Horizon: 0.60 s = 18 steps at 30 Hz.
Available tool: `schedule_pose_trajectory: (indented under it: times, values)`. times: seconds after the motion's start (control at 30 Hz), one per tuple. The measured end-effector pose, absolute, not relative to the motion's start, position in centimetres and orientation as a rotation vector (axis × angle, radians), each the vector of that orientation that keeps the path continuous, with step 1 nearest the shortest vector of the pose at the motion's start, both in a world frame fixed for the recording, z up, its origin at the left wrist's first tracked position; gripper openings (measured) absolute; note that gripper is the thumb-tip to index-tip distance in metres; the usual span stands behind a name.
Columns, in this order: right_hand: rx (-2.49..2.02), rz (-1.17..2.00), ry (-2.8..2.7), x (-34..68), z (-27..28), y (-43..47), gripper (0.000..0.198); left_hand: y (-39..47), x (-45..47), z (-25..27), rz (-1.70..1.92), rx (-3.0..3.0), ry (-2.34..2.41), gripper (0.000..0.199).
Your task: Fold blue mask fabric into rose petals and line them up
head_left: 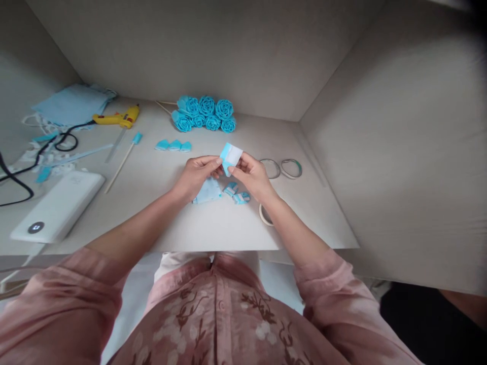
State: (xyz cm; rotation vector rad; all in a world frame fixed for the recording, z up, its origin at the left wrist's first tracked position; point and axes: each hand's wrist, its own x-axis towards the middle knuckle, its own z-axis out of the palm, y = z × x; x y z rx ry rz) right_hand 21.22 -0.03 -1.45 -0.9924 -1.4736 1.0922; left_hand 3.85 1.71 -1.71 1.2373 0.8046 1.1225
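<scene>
Between my two hands, above the middle of the table, is a small folded piece of blue and white fabric. My left hand pinches its left edge between thumb and fingers. My right hand grips the lower right side, thumb in front and fingers behind. Below the hands lie a pale blue fabric stack, partly hidden by my left hand, and small folded blue and white pieces. Three folded blue petals sit in a row beyond my left hand.
Blue fabric roses lie at the back. On the left are a yellow glue gun, a blue-tipped stick, a white power bank, face masks and scraps. Bracelet-like rings and a tape roll lie on the right.
</scene>
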Motion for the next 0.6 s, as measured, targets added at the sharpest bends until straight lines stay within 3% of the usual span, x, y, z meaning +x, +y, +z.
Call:
schedule_pose_trajectory:
  times: [0.2,0.47,0.6]
  values:
    - [-1.028,1.032,-1.405,21.3,-0.8,-0.2,0.03,1.3,3.8,-1.1,1.039,1.365,0.86,0.029]
    - [-1.086,0.762,-1.564,21.7,-0.3,-0.4,0.009,0.9,3.9,-0.6,0.973,1.366,0.912,0.029]
    - [-1.028,0.548,-1.721,21.8,-0.3,-0.5,0.013,1.2,3.8,-0.6,0.984,1.272,0.909,0.022]
